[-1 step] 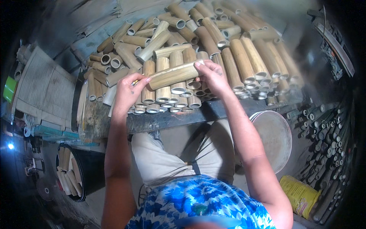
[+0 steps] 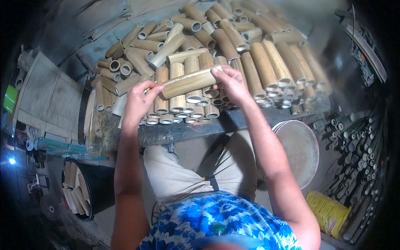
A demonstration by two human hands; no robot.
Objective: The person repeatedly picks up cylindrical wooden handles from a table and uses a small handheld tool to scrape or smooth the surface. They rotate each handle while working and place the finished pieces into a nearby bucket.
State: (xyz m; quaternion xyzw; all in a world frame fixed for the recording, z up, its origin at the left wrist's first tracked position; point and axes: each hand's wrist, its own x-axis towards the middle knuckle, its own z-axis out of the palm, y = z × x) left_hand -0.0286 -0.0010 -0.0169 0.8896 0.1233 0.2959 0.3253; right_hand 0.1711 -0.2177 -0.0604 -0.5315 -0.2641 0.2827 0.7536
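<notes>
A split piece of pale bamboo is stretched between my two hands, above a stack of cut bamboo tubes. My left hand pinches its left end between thumb and fingers. A small yellow and dark item, too small to make out, shows by the fingers of that hand. At the slightly higher right end, my right hand grips with the thumb on top and the fingers curled underneath. The tubes below lie with their round open ends toward me.
The tubes rest on a dark workbench. A black bucket of bamboo pieces stands lower left. To the right are a large round pale container, a yellow sack and many thin bamboo poles. A slatted panel leans at left.
</notes>
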